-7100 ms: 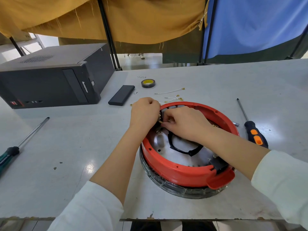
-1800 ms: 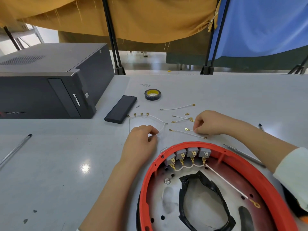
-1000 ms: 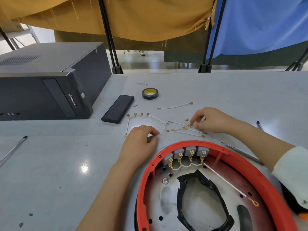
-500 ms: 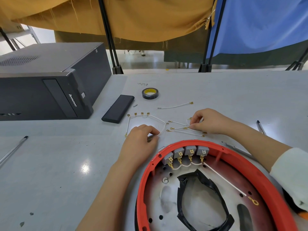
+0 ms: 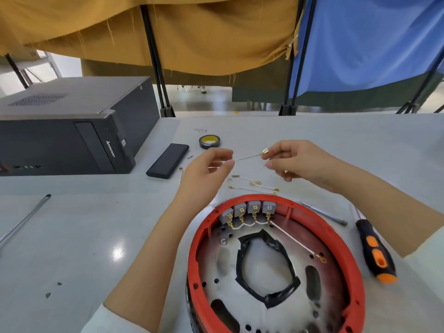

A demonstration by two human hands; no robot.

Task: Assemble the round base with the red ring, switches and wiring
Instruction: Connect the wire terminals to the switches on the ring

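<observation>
- At far left I count one long metal rod [image 5: 24, 221] lying flat on the tabletop [image 5: 84, 236], and behind it one black computer case [image 5: 72, 126] on its side.
- Just beside the case lies one flat black block [image 5: 168, 160], and one roll of black tape [image 5: 209, 141] with a yellow core sits behind it.
- My left hand [image 5: 206, 171] is raised above the tabletop, fingertips pinching one end of a single white wire [image 5: 248, 156].
- My right hand [image 5: 298, 162] pinches the other end of that same wire at its brass terminal [image 5: 265, 151], so the wire hangs between the two hands.
- Below the hands I make out about three more loose white wires [image 5: 254, 186] with brass ends lying on the tabletop; the exact count is hard to tell where they cross.
- The round base [image 5: 271, 272] with its one red ring [image 5: 194, 255] sits at the near edge, right of centre.
- Four grey switches [image 5: 248, 209] stand side by side inside the ring's far wall, linked by short white loops; one longer wire [image 5: 293, 241] runs from the rightmost switch across the plate.
- One taped black loop [image 5: 266, 267] lies at the plate's centre.
- At right, one orange-and-black screwdriver [image 5: 374, 253] lies beside the ring, with one thin metal shaft [image 5: 323, 213] near it.
</observation>
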